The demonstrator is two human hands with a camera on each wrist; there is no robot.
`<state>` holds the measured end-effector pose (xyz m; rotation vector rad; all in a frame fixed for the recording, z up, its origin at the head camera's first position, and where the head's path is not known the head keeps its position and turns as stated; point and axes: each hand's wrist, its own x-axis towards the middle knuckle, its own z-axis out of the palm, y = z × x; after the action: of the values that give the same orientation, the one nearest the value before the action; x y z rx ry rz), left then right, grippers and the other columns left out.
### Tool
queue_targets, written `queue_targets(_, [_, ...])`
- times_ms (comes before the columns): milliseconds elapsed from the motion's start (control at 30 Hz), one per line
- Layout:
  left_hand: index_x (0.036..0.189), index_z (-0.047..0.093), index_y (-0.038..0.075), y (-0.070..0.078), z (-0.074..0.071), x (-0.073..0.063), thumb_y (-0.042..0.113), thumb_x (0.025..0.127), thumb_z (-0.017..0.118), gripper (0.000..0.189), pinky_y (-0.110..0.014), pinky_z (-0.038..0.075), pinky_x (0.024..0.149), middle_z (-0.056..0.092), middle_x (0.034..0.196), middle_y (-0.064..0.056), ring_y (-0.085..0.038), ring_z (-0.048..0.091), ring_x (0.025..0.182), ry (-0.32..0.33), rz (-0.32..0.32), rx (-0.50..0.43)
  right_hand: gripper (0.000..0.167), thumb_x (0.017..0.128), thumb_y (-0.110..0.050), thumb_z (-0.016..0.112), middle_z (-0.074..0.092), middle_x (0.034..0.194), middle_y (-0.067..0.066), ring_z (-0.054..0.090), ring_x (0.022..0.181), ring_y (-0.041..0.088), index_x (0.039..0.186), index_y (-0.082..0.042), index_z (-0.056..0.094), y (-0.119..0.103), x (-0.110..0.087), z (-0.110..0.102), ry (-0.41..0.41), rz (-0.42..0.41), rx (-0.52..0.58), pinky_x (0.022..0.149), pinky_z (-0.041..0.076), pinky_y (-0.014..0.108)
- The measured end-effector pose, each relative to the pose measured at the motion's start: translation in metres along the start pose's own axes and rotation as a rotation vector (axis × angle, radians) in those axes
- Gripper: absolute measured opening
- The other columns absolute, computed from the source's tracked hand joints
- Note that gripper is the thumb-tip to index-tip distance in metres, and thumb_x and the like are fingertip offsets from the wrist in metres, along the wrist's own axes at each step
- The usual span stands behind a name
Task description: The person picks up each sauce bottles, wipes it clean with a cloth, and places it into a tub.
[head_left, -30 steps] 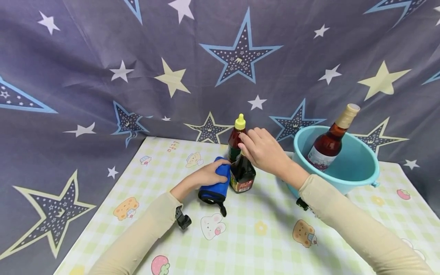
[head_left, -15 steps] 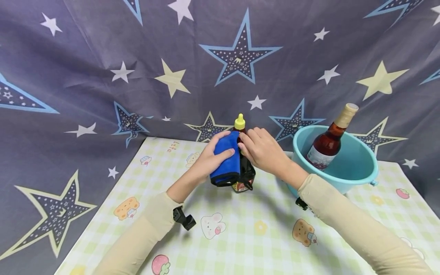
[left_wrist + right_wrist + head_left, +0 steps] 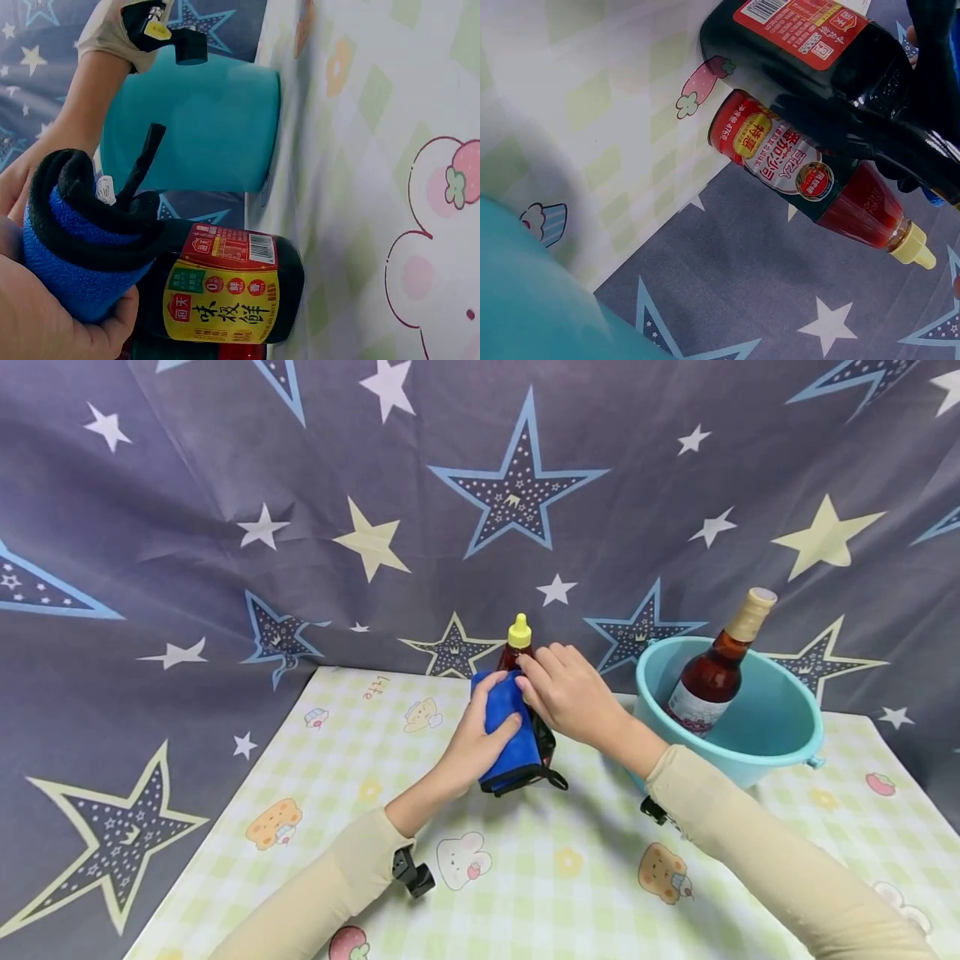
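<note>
A rolled blue cloth (image 3: 510,739) with black edging and a black loop is gripped by my left hand (image 3: 476,739), thumb on the near side. It lies against the side of a dark soy sauce bottle (image 3: 225,292) with a yellow and red label, which stands upright on the table. My right hand (image 3: 573,693) holds that bottle at its top, fingers curled; the cap is hidden. Just behind stands a red ketchup bottle (image 3: 795,161) with a yellow nozzle cap, partly covered by the cloth and hands in the head view.
To the right stands a light blue bucket (image 3: 810,727). A bottle of red-brown liquid (image 3: 705,685) with a gold top leans inside it, neck above the rim. A checked cloth (image 3: 570,910) covers the table, and a starry curtain (image 3: 300,468) hangs behind its back edge.
My left hand has lifted the blue cloth from left of the soy sauce bottle, brought it up to the bottle's neck, then slightly down and right along it. My right hand has stayed at the bottle's top.
</note>
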<state>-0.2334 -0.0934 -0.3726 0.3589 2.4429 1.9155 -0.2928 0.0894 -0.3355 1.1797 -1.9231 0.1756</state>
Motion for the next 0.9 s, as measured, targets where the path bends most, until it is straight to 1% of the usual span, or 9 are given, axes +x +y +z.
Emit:
queue_targets(67, [0.160,0.027,0.022,-0.002,0.000,0.000,0.020,0.103,0.057,0.064,-0.060,0.032,0.118,0.028,0.164,-0.013,-0.036,0.035,0.149,0.010,0.009,0.016,0.048,0.112,-0.029,0.033,0.060,0.088,0.015,0.046,0.073,0.028,0.113,0.006,0.066,0.000,0.000,0.001,0.008,-0.002,0.001,0.065,0.041,0.039])
queue_targets(200, [0.159,0.029,0.021,-0.006,0.000,0.000,0.018,0.102,0.058,0.064,-0.061,0.032,0.118,0.031,0.162,-0.017,-0.038,0.037,0.147,0.025,0.001,0.063,0.047,0.112,-0.028,0.033,0.060,0.088,0.015,0.046,0.072,0.028,0.111,0.005,0.066,0.000,0.000,0.003,0.011,0.003,0.000,0.064,0.040,0.038])
queue_targets(333, [0.158,0.031,0.024,-0.010,-0.002,0.002,0.019,0.100,0.060,0.065,-0.061,0.033,0.116,0.034,0.159,-0.019,-0.039,0.038,0.146,0.033,-0.031,0.113,0.047,0.112,-0.029,0.033,0.059,0.087,0.015,0.045,0.072,0.028,0.112,0.004,0.065,-0.001,-0.001,0.003,0.006,0.017,-0.004,0.064,0.040,0.038])
queue_targets(467, [0.157,0.033,0.027,-0.013,-0.003,0.003,0.019,0.100,0.060,0.064,-0.062,0.036,0.114,0.036,0.157,-0.021,-0.040,0.040,0.144,0.027,-0.054,0.122,0.046,0.112,-0.029,0.034,0.059,0.087,0.014,0.045,0.072,0.028,0.112,0.004,0.065,-0.001,-0.001,0.002,0.009,0.023,-0.002,0.064,0.040,0.038])
queue_targets(600, [0.157,0.033,0.026,-0.015,-0.006,0.002,0.018,0.100,0.059,0.063,-0.062,0.038,0.112,0.036,0.155,-0.022,-0.041,0.041,0.141,0.017,-0.066,0.125,0.045,0.112,-0.028,0.035,0.059,0.087,0.014,0.045,0.071,0.027,0.111,0.005,0.066,-0.001,0.000,0.002,0.013,0.020,-0.003,0.064,0.039,0.038])
queue_targets(733, [0.156,0.034,0.022,-0.019,-0.008,0.000,0.014,0.099,0.058,0.062,-0.061,0.041,0.110,0.037,0.152,-0.025,-0.042,0.043,0.138,0.007,-0.105,0.125,0.045,0.112,-0.028,0.034,0.059,0.087,0.014,0.045,0.071,0.027,0.111,0.004,0.066,-0.001,0.000,0.002,0.007,0.024,-0.009,0.063,0.039,0.038])
queue_targets(900, [0.155,0.033,0.020,-0.029,-0.009,-0.001,0.013,0.098,0.056,0.062,-0.061,0.044,0.106,0.039,0.147,-0.030,-0.044,0.046,0.133,-0.013,-0.182,0.135,0.045,0.112,-0.028,0.034,0.058,0.085,0.013,0.043,0.070,0.027,0.111,0.004,0.066,-0.002,0.000,0.002,0.009,0.027,-0.006,0.062,0.038,0.037])
